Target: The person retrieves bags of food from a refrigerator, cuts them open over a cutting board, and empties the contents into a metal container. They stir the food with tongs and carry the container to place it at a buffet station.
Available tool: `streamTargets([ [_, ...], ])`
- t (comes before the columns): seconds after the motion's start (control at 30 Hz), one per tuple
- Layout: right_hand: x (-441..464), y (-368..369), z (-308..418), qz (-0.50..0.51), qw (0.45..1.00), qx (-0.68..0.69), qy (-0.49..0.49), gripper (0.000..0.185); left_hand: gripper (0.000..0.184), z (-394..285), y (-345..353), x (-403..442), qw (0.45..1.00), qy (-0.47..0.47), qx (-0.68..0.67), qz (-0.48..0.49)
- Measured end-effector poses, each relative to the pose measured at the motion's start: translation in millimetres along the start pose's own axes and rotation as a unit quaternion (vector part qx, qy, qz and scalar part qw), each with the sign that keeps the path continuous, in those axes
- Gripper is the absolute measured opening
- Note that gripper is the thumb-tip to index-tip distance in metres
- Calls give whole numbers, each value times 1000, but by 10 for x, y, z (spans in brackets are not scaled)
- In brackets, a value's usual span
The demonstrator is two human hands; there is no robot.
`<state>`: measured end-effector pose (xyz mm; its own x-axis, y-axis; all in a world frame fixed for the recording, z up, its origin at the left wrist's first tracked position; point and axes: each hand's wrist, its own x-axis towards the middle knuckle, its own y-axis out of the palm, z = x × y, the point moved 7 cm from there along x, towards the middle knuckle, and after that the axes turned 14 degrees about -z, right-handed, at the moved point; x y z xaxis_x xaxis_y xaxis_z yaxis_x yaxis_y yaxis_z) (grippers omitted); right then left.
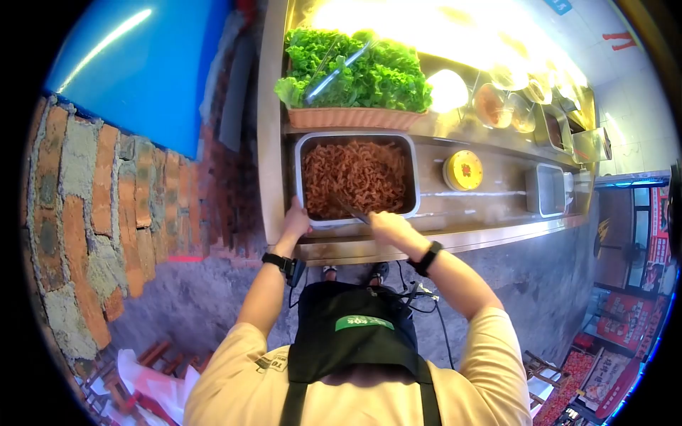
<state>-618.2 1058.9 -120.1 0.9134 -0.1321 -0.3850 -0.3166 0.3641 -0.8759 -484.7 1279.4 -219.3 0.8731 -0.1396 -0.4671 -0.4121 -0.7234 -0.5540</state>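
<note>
A rectangular metal tray (416,177) full of brown shredded food, which looks like cooked meat (359,170), sits on the steel counter before me. My left hand (297,219) grips the tray's near left corner, thumb up along its side. My right hand (389,228) is closed around the handle of a dark, narrow utensil (353,211) at the tray's near edge. The utensil's far end lies in the shreds, so its exact kind cannot be made out. Behind the tray stands a woven basket (355,119) of green lettuce (387,74), with metal tongs (339,71) resting on the leaves.
A round tub with a yellow lid (465,170) stands right of the tray. Farther right is a smaller metal pan (548,190). Several bowls (491,105) line the bright back shelf. A brick wall (92,213) is at left. Cables (442,319) hang by my apron.
</note>
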Motion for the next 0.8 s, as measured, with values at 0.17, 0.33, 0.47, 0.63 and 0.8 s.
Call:
streamTargets([
  [0.17,100,105,-417,23,996,-17,82,27,47,25,-16,-21,999,4,3,-36],
  [0.33,-468,-285,-691,-28,993,-15,112,26,47,133,55,0,999,-18,-26,-21],
  [0.47,-530,-367,-1007,-40,981,-29,188,25,47,133,24,-56,999,-11,-8,-29],
  [0.63,-38,8,-475,-58,992,-8,112,22,46,130,18,-59,999,-4,-34,-19],
  [0.8,-59,-163,70,-104,994,3,44,21,47,130,6,-92,999,-16,-30,-30],
])
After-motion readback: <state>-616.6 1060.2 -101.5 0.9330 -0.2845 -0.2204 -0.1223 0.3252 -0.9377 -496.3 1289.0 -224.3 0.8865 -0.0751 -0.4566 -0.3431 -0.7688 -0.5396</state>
